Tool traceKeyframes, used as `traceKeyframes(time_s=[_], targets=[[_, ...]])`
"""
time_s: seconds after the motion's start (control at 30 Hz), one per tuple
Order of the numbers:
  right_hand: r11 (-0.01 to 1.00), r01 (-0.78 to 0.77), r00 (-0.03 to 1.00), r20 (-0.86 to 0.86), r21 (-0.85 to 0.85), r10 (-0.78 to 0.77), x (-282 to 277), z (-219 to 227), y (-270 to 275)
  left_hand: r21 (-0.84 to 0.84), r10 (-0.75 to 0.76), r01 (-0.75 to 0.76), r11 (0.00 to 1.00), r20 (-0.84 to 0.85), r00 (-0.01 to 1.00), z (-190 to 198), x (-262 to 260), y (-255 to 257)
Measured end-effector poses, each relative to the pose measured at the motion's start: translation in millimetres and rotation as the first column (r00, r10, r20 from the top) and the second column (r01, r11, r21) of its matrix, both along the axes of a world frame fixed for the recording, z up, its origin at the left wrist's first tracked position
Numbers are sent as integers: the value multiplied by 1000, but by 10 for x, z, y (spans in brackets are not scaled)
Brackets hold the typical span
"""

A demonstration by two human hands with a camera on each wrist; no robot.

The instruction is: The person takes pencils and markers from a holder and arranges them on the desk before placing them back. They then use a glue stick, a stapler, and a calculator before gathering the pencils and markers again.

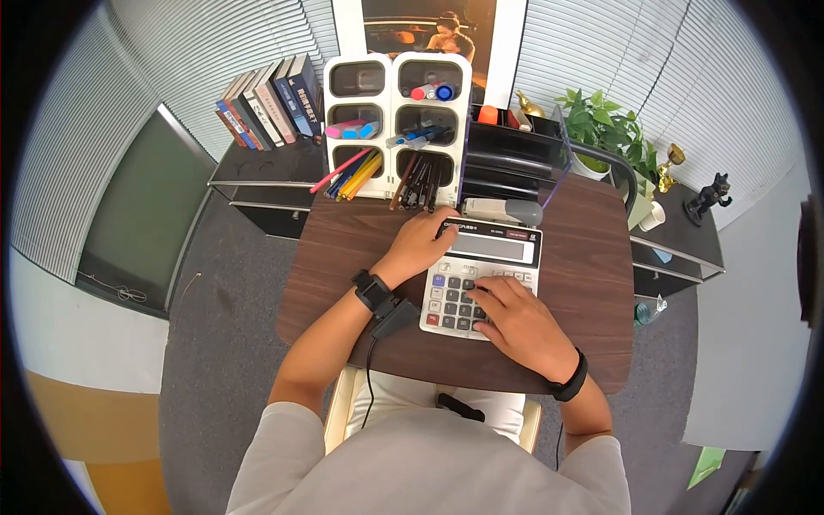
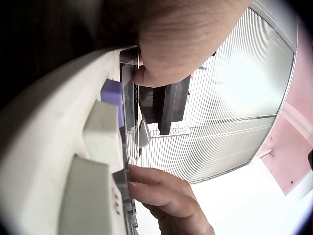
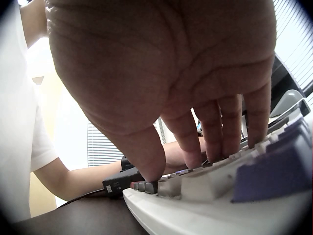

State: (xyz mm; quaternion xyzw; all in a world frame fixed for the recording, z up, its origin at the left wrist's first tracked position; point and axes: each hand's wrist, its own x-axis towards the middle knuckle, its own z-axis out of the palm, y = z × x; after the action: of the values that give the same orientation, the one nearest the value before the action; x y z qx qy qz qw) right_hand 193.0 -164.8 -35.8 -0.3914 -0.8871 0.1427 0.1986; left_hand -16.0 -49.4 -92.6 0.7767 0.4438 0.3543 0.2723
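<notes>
A white desktop calculator (image 1: 489, 247) with grey, white, blue and red keys lies on the brown desk. My left hand (image 1: 418, 246) holds its upper left corner, thumb on the dark frame beside the display and fingers at the top edge. Over the keypad is my right hand (image 1: 525, 326), fingers spread and slightly bent, fingertips on or just above the keys. In the right wrist view the thumb and fingers reach down to the key rows (image 3: 183, 183). The left wrist view shows light side keys (image 2: 102, 129) close up, with right-hand fingers (image 2: 164, 193) beyond them.
Behind the calculator lies a grey-white marker-like object (image 1: 502, 210). A white pen organizer (image 1: 393, 129) holds pens and pencils, beside a black desk rack (image 1: 515, 159). Books (image 1: 270, 103) stand at the back left; a plant (image 1: 601, 129) is at the right. A cable hangs from my left wrist device (image 1: 393, 316).
</notes>
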Motion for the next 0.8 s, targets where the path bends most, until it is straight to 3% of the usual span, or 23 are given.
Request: traceKeyframes(time_s=[0.8], targets=[[1000, 1, 1000, 11, -12, -1, 4, -9, -10, 1, -2, 2, 1000, -35, 999, 1, -12, 6]])
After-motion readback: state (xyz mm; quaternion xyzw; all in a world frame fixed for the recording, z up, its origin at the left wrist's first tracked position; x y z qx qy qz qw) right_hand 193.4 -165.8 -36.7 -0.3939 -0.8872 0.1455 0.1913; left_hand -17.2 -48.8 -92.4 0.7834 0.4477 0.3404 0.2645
